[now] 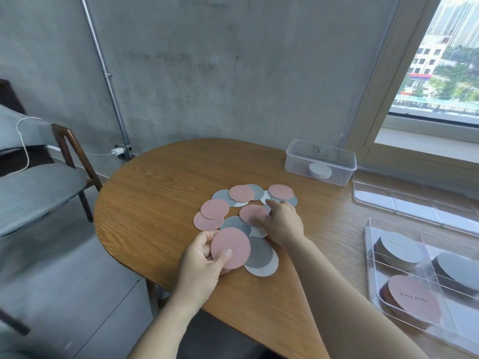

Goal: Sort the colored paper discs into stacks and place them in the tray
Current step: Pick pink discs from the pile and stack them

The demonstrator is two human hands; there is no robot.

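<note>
Pink disc (230, 248) pinched in the left hand (204, 257); right hand (282, 224) curls onto another pink disc (251, 213), grip unclear. Loose discs (234, 224) litter the oval wooden table (155, 190)'s middle; clear tray (370, 257) at its right edge, concrete wall (207, 73) behind.

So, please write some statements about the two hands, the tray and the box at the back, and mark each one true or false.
1. The left hand holds a pink disc. True.
2. The right hand is inside the tray. False: it is over the table, with fingers touching a loose pink disc.
3. The tray contains a pink-topped stack. True.
4. The clear box at the back holds a pink stack. False: a white stack lies in it.
</note>
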